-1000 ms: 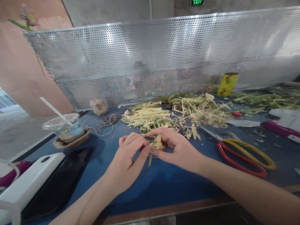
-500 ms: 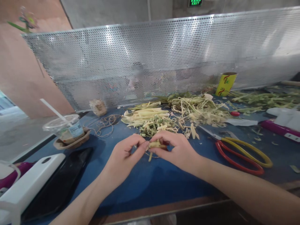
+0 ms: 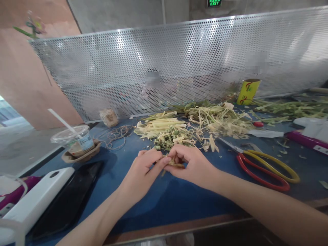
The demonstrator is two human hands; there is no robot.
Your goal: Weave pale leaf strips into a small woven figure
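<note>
My left hand (image 3: 143, 171) and my right hand (image 3: 192, 163) meet over the blue table (image 3: 164, 201), both pinching a small folded piece of pale yellow leaf strip (image 3: 175, 162). The fingers of each hand are curled tight around it, so most of the piece is hidden. Just beyond my hands lies a pile of chopped green and yellow leaf bits (image 3: 172, 136), with longer pale strips (image 3: 160, 123) behind it.
Red and yellow scissors (image 3: 261, 164) lie to the right. A lidded plastic cup with a straw (image 3: 75, 141), a coil of twine (image 3: 115, 134), a black tablet (image 3: 69, 198) and a white device (image 3: 33, 201) are to the left. A perforated metal screen (image 3: 179, 61) stands behind. A yellow cup (image 3: 248, 91) is at the back.
My hands have closed in tighter on the folded strip and lowered slightly toward the table. The hanging tail of the strip is shorter now.
</note>
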